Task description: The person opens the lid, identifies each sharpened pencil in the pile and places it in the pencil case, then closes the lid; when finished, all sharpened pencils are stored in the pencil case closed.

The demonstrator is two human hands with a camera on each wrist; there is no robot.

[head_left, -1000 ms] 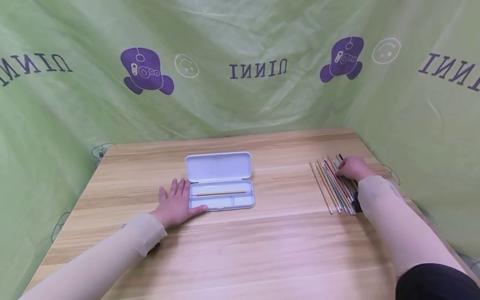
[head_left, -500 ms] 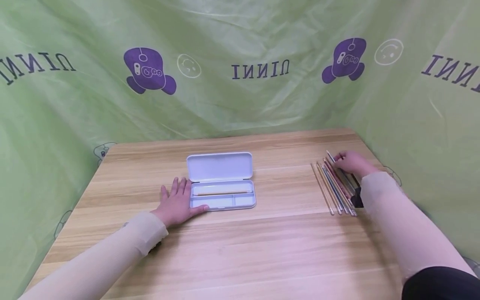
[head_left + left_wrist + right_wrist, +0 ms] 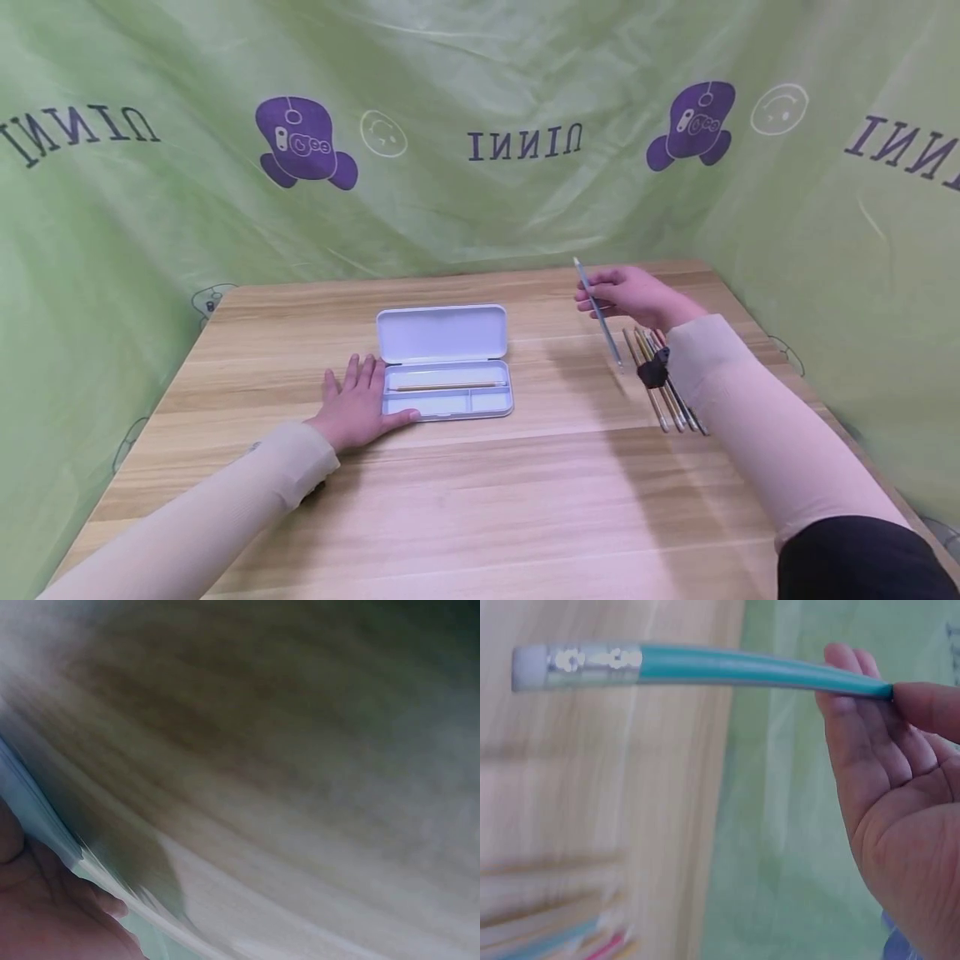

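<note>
My right hand [image 3: 630, 296] pinches a teal pencil [image 3: 602, 321] between thumb and fingers, raised over the table left of the other pencils. In the right wrist view the white eraser end of the teal pencil [image 3: 727, 666] points away from the hand [image 3: 900, 772]. My left hand [image 3: 354, 408] lies with fingers spread against the left side of an open pale-blue pencil case [image 3: 442, 335], thumb over its front edge. One yellowish pencil [image 3: 448, 387] lies in the case's long rear compartment; two smaller compartments are in front. The left wrist view shows part of the left hand [image 3: 52, 907] beside the case.
Several pencils [image 3: 657, 400] lie side by side on the wooden table [image 3: 480, 500] at the right, partly hidden by the right wrist and its black strap [image 3: 654, 369]. A green printed curtain [image 3: 420, 217] hangs behind and along both sides of the table.
My right hand has picked the teal pencil out of the group and carried it up and to the left. My left hand and the case have stayed in place.
</note>
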